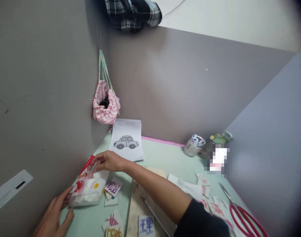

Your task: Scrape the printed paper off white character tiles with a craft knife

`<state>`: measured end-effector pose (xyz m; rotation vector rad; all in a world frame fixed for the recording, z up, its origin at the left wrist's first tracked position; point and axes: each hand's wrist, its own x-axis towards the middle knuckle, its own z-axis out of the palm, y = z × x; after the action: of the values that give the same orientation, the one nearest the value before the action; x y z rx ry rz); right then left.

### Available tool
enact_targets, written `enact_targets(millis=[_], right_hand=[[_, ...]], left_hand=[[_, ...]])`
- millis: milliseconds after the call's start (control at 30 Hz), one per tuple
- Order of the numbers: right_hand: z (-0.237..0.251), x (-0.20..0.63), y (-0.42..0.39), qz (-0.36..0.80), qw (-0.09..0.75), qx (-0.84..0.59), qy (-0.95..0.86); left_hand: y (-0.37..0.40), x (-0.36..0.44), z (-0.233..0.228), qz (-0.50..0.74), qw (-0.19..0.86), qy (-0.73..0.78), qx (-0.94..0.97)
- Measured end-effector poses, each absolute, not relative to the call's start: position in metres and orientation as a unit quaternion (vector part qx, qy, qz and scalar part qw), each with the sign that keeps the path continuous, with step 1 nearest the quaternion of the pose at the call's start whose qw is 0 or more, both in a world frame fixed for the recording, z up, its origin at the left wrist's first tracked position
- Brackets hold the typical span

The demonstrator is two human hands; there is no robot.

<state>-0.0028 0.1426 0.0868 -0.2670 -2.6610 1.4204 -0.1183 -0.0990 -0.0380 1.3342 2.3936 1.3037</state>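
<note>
A soft white pack with red printing (91,189) lies on the green tabletop at the lower left. My left hand (55,214) is beside its near end, fingertips against the pack and thumb held apart. Reaching across from the right, my right hand (106,162) has its fingers closed at the pack's upper end. A thin pale strip shows by those fingertips; whether it is a tool or the pack's edge I cannot tell. Small paper cards with coloured characters (113,187) lie right of the pack, and a purple-lettered card (145,226) rests on a pale board (135,205).
A sheet with a car drawing (127,154) stands at the back corner beneath a hanging pink pouch (106,115). Red-handled scissors (239,210) lie at right, near red-lettered papers (216,207). A can (193,146) stands at the back. Grey partitions (165,82) enclose the table.
</note>
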Motion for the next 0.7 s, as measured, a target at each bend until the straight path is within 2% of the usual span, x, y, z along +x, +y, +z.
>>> enact_targets(millis=[100,200,267,400,533,700], right_hand=[[0.081,-0.004,0.143,0.496,0.08,-0.088,-0.86],[0.079,-0.004,0.137,0.51,0.1,-0.075,-0.851],[0.079,-0.004,0.131,0.51,0.111,-0.072,-0.85],[0.077,0.0,0.123,0.491,0.128,-0.088,-0.857],[0.08,0.008,0.127,0.461,0.125,-0.087,-0.874],[0.083,0.004,0.132,0.375,0.123,-0.103,-0.913]], left_hand=[[-0.097,-0.103,-0.002,0.406,-0.015,0.788,0.462],[-0.077,-0.094,0.039,0.444,-0.005,0.772,0.455],[-0.056,-0.097,0.057,0.469,0.045,0.76,0.447],[-0.019,-0.117,0.061,0.476,0.097,0.753,0.445],[-0.013,-0.128,0.057,0.468,0.128,0.759,0.433],[-0.029,-0.107,0.08,0.504,0.079,0.775,0.374]])
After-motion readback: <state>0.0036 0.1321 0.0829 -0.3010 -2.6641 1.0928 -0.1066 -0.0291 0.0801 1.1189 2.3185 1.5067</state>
